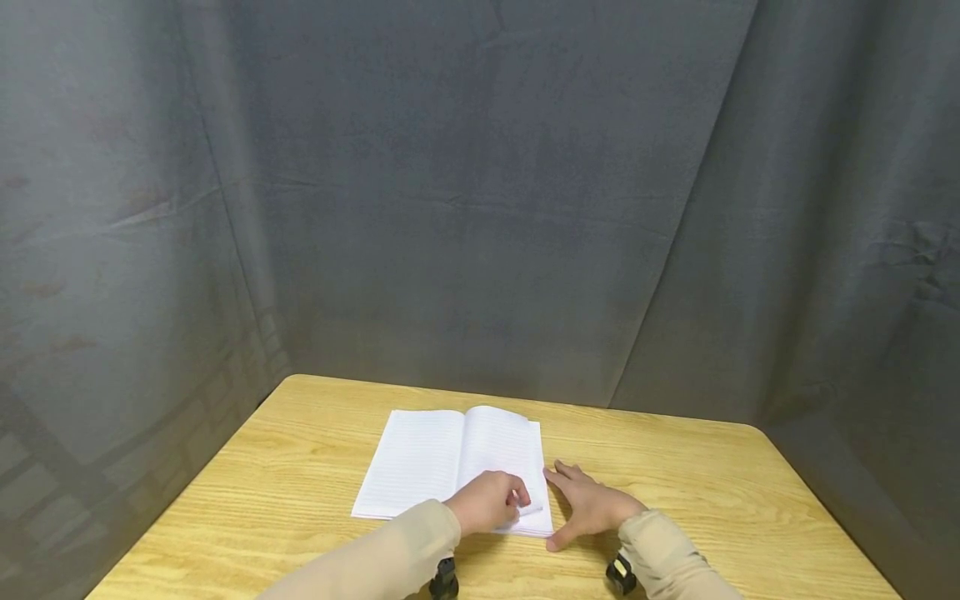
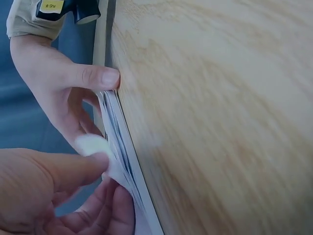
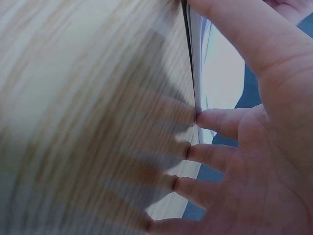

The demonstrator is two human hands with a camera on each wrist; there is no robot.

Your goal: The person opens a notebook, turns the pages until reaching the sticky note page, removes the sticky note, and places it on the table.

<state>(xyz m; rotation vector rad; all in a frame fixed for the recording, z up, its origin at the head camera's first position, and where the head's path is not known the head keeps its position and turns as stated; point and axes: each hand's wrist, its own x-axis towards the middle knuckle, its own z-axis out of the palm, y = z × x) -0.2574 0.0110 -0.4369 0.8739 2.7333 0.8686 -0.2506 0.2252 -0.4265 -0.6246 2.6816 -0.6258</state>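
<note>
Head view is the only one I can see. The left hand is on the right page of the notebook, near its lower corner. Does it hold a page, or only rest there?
Observer: The left wrist view shows the left hand pinching the corner of a page, thumb on top and fingers beneath, lifted a little off the notebook.
Operator: And the right hand, does it grip the notebook?
Observer: No. In the right wrist view the right hand is spread, and its fingertips lie on the table against the notebook's edge.
Operator: Where is its thumb?
Observer: The left wrist view shows the thumb pressed against the page edges at the corner.
</note>
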